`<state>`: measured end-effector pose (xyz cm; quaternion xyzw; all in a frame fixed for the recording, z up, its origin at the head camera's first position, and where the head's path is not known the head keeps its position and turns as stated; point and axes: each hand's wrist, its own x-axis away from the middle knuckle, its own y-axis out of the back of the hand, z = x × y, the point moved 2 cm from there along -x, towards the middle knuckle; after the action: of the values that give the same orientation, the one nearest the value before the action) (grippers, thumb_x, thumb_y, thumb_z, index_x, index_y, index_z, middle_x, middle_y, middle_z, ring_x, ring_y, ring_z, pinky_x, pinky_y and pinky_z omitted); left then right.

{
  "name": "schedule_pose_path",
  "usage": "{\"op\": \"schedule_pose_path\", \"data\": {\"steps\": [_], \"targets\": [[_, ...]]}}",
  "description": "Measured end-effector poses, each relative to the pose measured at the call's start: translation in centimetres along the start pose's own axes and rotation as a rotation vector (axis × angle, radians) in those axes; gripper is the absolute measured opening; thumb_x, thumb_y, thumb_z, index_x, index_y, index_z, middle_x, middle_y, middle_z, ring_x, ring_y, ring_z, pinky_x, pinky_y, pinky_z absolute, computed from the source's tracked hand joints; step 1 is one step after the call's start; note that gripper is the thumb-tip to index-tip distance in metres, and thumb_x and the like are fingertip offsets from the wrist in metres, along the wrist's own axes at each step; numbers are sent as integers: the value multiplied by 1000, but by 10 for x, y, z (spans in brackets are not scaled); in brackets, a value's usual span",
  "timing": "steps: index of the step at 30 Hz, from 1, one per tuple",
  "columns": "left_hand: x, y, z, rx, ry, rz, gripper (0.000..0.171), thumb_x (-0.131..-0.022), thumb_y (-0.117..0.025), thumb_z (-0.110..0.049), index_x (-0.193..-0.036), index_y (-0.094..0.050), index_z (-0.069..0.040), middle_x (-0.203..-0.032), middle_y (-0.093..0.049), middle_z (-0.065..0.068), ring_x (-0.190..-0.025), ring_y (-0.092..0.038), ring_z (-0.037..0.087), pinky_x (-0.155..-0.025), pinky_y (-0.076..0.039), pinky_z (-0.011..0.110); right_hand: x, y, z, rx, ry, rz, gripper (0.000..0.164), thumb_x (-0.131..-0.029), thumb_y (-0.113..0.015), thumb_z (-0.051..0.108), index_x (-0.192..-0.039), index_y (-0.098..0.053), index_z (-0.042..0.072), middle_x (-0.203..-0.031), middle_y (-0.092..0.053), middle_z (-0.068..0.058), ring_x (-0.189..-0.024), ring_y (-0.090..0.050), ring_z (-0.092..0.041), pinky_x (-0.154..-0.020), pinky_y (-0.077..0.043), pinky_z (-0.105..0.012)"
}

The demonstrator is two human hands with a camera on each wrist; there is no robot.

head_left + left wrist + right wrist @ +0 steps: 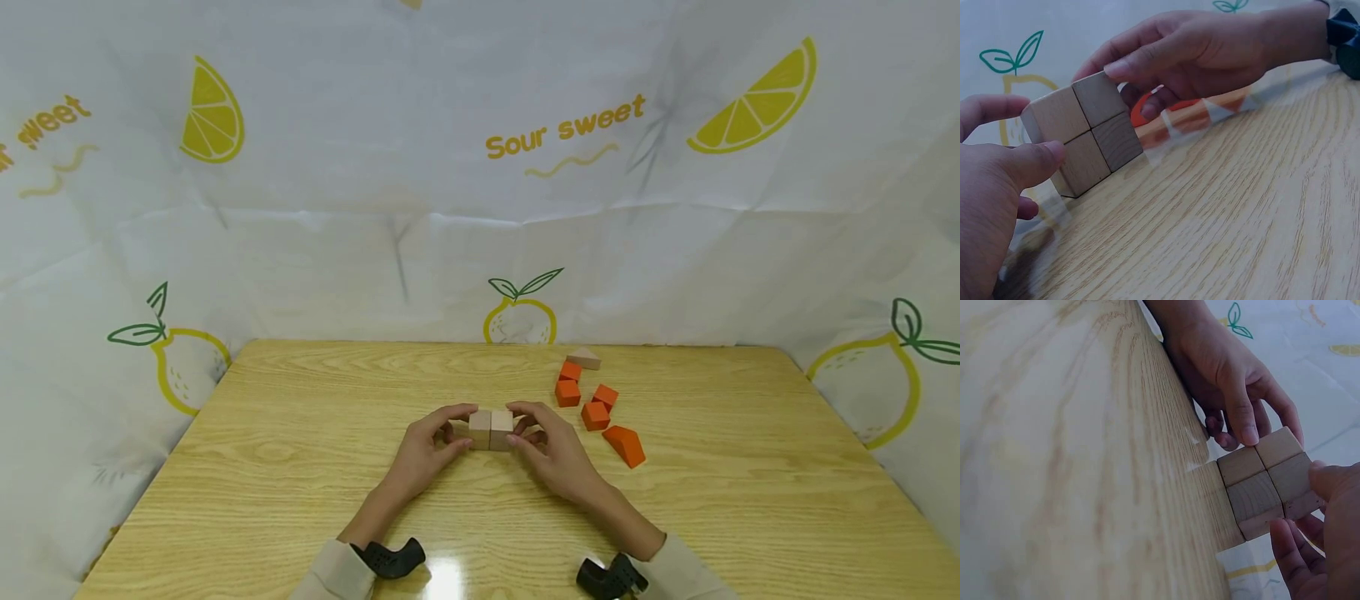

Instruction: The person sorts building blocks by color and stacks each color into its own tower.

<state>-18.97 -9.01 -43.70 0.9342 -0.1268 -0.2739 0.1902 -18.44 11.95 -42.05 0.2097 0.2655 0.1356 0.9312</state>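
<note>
Plain wooden cubes stand on the table in a square, two wide and two high, faces flush in the left wrist view. My left hand [420, 457] pinches the upper left cube [1060, 115] between thumb and fingers, the thumb on its near face. From the other side, my right hand [561, 458] pinches the upper right cube [1102, 97], its thumb at the near top corner. Beneath them sit the lower left cube [1087, 164] and the lower right cube [1117, 142], pressed side by side.
Beyond my right hand lie several orange cubes [567, 393] in pairs, with an orange angled block [626, 446] nearer me. A plain wooden triangular block [584, 358] lies near the back edge of the wooden table [300, 433]. Behind hangs a lemon-print cloth [337, 267].
</note>
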Motion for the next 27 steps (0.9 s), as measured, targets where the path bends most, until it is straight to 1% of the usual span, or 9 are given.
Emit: {"op": "schedule_pose_path", "data": {"steps": [7,12,14,17,19,21,24,25,27], "targets": [[0,1,1,4,15,-1,45,-82,-69,8,-125,-60,0,-109,-64,16,-72,-54,32,-61,-46,37,-3,7,1,-1,-57,-37,34,-92,-62,0,-125,-54,-5,-113,-59,-22,-91,-59,-29,-75,-53,-38],[0,0,1,-2,4,-1,45,-82,-69,8,-125,-60,-1,-109,-64,15,-72,-54,31,-62,-47,35,-6,17,3,4,-104,-63,34,-95,-58,4,-128,-52,-5,-115,-58,-16,-95,-58,-29,-78,-52,-36],[0,0,1,-1,1,0,45,-82,-69,8,-125,-60,-1,-109,-64,15,-72,-54,31,-62,-47,35,-8,21,-5,-4,-114,-84,34,-96,-57,5,-128,-52,-4,-115,-58,-15,-96,-58,-31,-77,-52,-34],[0,0,1,2,3,-3,45,-82,-69,8,-125,-60,-1,-109,-64,15,-72,-54,31,-62,-47,34,-12,27,-21,-14,-106,-115,34,-97,-56,6,-129,-52,-1,-116,-58,-16,-96,-58,-30,-74,-52,-29],[0,0,1,3,5,-4,45,-82,-69,8,-125,-60,-1,-109,-64,15,-72,-54,30,-62,-47,34,-16,31,-32,-15,-111,-145,34,-97,-56,8,-130,-53,1,-116,-58,-15,-96,-59,-29,-73,-53,-30],[0,0,1,1,4,-4,45,-82,-69,8,-125,-60,-1,-109,-64,15,-73,-54,30,-62,-47,34,-20,35,-36,-20,-119,-167,34,-98,-56,10,-130,-53,1,-117,-58,-16,-96,-59,-28,-74,-53,-34],[0,0,1,-1,0,-5,45,-82,-69,8,-125,-60,0,-109,-64,15,-72,-53,30,-62,-46,33,-24,42,-33,-46,-144,-190,34,-98,-56,10,-129,-52,-3,-116,-57,-19,-97,-58,-32,-75,-53,-43],[0,0,1,-2,0,-5,45,-82,-69,8,-125,-60,-1,-109,-64,15,-72,-53,29,-62,-46,32,-26,45,-29,-49,-152,-193,33,-98,-56,9,-128,-52,-5,-116,-57,-20,-96,-58,-34,-74,-53,-42],[0,0,1,-4,1,-5,45,-82,-69,8,-125,-60,-1,-109,-64,14,-72,-53,29,-61,-46,31,-28,49,-21,-30,-173,-198,33,-98,-55,8,-127,-52,-7,-115,-57,-22,-98,-57,-36,-76,-53,-36]]}}
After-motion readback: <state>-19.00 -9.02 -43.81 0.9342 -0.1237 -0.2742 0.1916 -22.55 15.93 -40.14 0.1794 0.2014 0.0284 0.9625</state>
